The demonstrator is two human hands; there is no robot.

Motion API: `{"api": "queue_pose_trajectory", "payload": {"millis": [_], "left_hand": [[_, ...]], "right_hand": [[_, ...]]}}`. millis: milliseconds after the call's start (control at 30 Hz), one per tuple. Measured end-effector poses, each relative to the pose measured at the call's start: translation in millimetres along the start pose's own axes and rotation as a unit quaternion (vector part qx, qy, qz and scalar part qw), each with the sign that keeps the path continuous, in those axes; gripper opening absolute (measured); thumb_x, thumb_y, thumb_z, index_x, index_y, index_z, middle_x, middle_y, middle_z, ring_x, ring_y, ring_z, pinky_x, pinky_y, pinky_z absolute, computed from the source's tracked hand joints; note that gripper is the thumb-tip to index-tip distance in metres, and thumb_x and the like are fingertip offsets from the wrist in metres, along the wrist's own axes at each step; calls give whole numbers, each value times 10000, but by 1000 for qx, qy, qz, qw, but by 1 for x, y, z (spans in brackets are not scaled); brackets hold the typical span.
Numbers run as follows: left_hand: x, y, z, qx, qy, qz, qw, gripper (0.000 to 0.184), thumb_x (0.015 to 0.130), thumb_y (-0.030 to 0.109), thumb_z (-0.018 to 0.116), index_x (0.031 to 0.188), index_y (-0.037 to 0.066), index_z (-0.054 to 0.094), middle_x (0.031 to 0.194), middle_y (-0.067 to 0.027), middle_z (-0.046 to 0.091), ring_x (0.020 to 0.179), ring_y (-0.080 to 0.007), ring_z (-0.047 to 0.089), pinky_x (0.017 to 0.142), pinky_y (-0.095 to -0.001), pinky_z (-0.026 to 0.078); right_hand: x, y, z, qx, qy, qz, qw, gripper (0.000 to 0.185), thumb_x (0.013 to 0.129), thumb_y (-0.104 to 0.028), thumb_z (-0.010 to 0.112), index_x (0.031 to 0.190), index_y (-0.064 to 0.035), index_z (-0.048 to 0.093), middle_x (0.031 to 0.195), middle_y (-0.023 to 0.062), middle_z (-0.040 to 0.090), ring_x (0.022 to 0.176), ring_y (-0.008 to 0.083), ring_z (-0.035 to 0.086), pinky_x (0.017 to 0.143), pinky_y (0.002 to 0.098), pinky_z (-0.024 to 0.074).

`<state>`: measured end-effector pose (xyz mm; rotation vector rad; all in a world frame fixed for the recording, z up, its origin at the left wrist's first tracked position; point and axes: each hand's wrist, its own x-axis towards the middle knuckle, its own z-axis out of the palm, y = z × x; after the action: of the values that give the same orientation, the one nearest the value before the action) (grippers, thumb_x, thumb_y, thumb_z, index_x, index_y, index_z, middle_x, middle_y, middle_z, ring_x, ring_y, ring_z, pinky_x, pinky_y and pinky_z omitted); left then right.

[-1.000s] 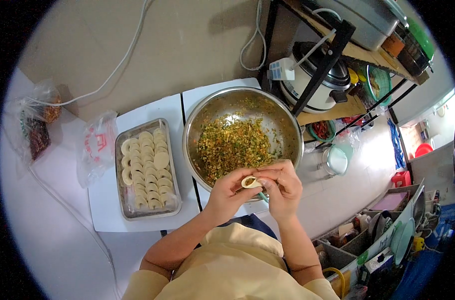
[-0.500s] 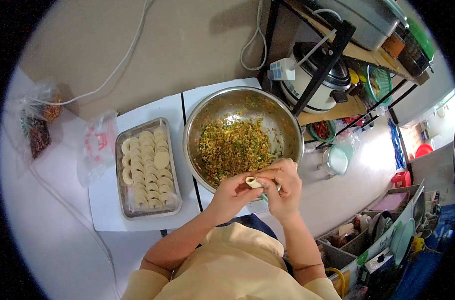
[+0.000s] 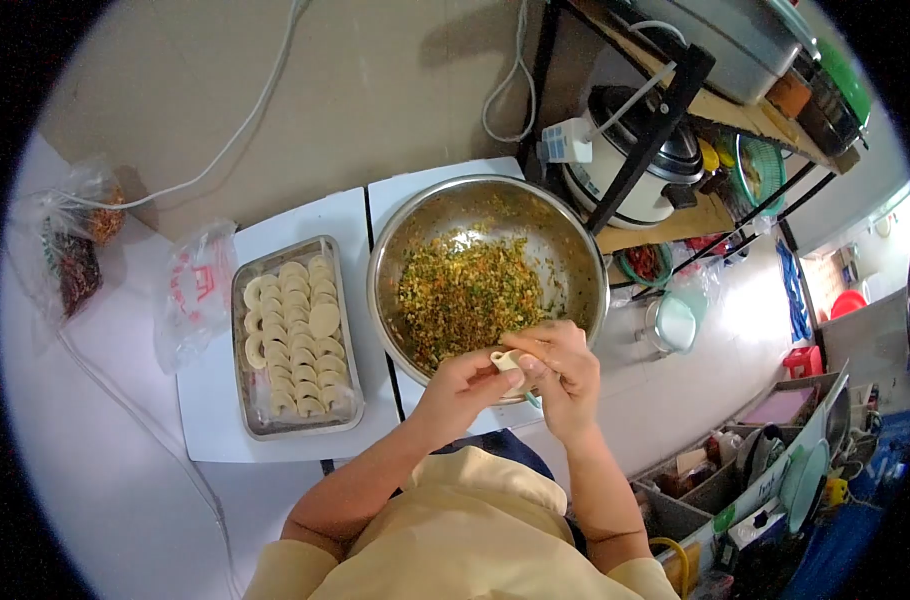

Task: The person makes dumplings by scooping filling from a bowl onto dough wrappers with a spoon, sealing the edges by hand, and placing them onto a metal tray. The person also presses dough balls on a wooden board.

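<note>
Over the near rim of a large steel bowl (image 3: pixel 383 330), both my hands hold one small pale dumpling (image 3: pixel 507 362). My left hand (image 3: pixel 463 392) pinches it from the left, and my right hand (image 3: pixel 565 372) presses on its edge from the right with thumb and fingers. Part of the wrapper is hidden by my fingers. Chopped filling (image 3: pixel 465 290), green, yellow and orange, lies in the bowl. A thin light-green handle end (image 3: pixel 532 399) shows just below my right hand. To the left, a metal tray (image 3: pixel 241 400) carries rows of crescent dumplings (image 3: pixel 300 340) and a round wrapper (image 3: pixel 324 320).
A clear plastic bag (image 3: pixel 197 290) with red print lies left of the tray; another bag (image 3: pixel 80 250) holds dark food. At the right, a black-framed shelf (image 3: pixel 655 130) bears a rice cooker (image 3: pixel 625 165) and a power strip (image 3: pixel 567 140). A cord runs down the wall.
My fingers have shifted slightly along the dumpling's edge, and its opening looks narrower. The right hand has moved a little down and left. The tray and bowl stay in place.
</note>
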<state>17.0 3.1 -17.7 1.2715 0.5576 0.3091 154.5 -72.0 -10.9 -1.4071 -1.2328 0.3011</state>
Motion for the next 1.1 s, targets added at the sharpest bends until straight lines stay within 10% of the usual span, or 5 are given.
{"api": "queue_pose_trajectory", "payload": {"millis": [833, 1100], "left_hand": [[3, 2, -7, -12, -19, 0, 1000, 189, 904, 132, 567, 1006, -20, 611, 856, 9, 592, 754, -42, 525, 652, -214, 441], [5, -9, -16, -5, -38, -26, 999, 199, 897, 117, 568, 1049, -8, 600, 884, 4, 589, 780, -45, 519, 682, -208, 429]], "right_hand": [[9, 5, -1, 51, -70, 29, 996, 56, 728, -34, 635, 771, -9, 661, 802, 110, 639, 803, 253, 565, 741, 326, 427], [9, 11, -1, -139, -129, -103, 976, 176, 777, -109, 637, 927, -21, 657, 896, 126, 643, 864, 252, 581, 753, 348, 442]]}}
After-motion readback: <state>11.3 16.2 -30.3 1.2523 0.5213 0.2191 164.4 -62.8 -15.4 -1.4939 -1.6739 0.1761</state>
